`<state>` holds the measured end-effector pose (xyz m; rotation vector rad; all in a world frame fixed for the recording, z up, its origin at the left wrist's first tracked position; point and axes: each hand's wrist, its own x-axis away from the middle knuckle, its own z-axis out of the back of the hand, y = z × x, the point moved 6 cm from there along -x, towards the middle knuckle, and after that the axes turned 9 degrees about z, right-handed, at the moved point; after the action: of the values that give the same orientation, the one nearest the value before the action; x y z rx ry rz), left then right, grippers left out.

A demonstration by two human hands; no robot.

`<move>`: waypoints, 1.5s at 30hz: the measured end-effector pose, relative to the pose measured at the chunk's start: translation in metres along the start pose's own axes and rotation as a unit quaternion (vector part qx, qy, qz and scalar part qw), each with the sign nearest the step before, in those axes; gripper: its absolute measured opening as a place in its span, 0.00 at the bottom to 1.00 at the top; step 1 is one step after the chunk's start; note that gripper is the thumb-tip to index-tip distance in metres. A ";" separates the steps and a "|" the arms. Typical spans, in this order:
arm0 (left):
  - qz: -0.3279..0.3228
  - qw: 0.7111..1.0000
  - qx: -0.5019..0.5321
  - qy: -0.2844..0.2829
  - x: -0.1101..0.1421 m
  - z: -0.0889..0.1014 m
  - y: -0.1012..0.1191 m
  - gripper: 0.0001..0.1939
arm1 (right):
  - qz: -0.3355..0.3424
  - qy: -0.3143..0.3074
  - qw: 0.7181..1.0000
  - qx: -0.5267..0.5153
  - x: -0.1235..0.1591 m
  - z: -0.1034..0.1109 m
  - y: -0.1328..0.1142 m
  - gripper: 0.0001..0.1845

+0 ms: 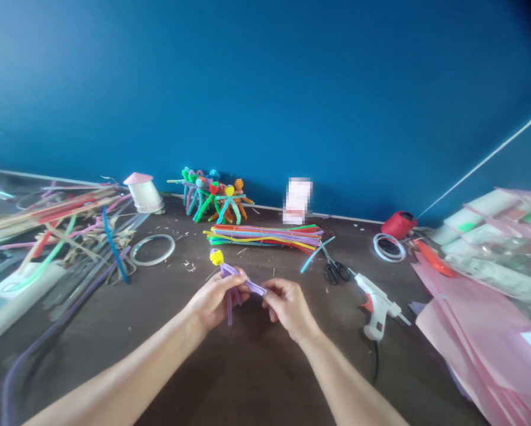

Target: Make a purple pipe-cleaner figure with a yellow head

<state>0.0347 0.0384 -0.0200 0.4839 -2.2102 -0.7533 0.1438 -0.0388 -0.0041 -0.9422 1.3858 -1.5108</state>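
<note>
A small pipe-cleaner figure (228, 271) with a yellow coiled head and purple limbs is held up over the dark table. My left hand (218, 296) is closed around its purple body, thumb on top, and a few purple ends hang below the fingers. With a pinch, my right hand (287, 302) grips the tip of a purple limb that stretches between the two hands. Just beyond them lies a tied bundle of coloured pipe cleaners (265, 236). Part of the figure's body is hidden behind my left fingers.
Finished pipe-cleaner figures (214, 195) stand by the blue wall. On the right are scissors (335, 269), a white glue gun (378, 305), a red thread spool (398, 225) and pink sheets (473, 331). Leftward lie a wire ring (153, 250), a white cup (144, 194) and mixed strips (65, 236).
</note>
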 end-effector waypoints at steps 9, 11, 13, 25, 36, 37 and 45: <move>-0.005 0.974 -0.208 -0.085 0.009 -0.015 0.003 0.10 | -0.042 -0.020 0.999 -0.027 -0.001 0.002 0.002 0.03; -0.006 0.968 -0.239 -0.083 0.008 -0.016 0.001 0.10 | -0.032 -0.015 0.999 -0.026 -0.001 0.003 0.002 0.03; -0.017 0.965 -0.255 -0.063 0.007 -0.015 0.000 0.10 | -0.008 0.003 1.000 -0.016 0.000 0.005 0.000 0.03; -0.172 0.949 -0.245 0.096 0.007 -0.005 0.012 0.07 | 0.263 -0.020 0.943 0.204 0.019 -0.009 -0.040 0.09; -0.133 0.976 -0.173 -0.008 0.005 -0.013 0.006 0.11 | 0.250 0.008 0.946 0.206 0.019 -0.006 -0.041 0.10; -0.131 0.976 -0.173 -0.008 0.004 -0.013 0.005 0.11 | 0.239 0.014 0.951 0.197 0.019 -0.005 -0.039 0.10; -0.143 0.965 -0.219 0.024 0.003 -0.009 0.007 0.12 | 0.123 0.092 0.977 0.146 0.007 0.012 -0.019 0.08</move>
<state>0.0382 0.0383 -0.0092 0.5919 -1.8697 -1.3300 0.1511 -0.0495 0.0157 -0.4423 1.3066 -1.5843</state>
